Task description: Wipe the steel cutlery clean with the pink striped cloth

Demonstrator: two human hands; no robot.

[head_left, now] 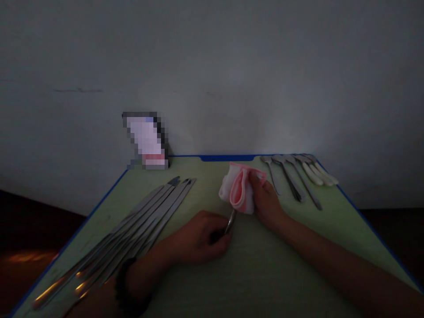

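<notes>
Near the middle of the table, my left hand is closed around a thin metal utensil handle. The utensil's other end is covered by a folded pink and white cloth, so its kind is hidden. My right hand grips that cloth, wrapped about the hidden end. To the left of my hands lie several long metal knives, side by side at a slant. Several spoons and forks rest at the far right, some with white handles.
A phone, blurred out, leans against the grey wall at the table's back left. The pale green tabletop has a blue edge. My left wrist wears a dark beaded bracelet.
</notes>
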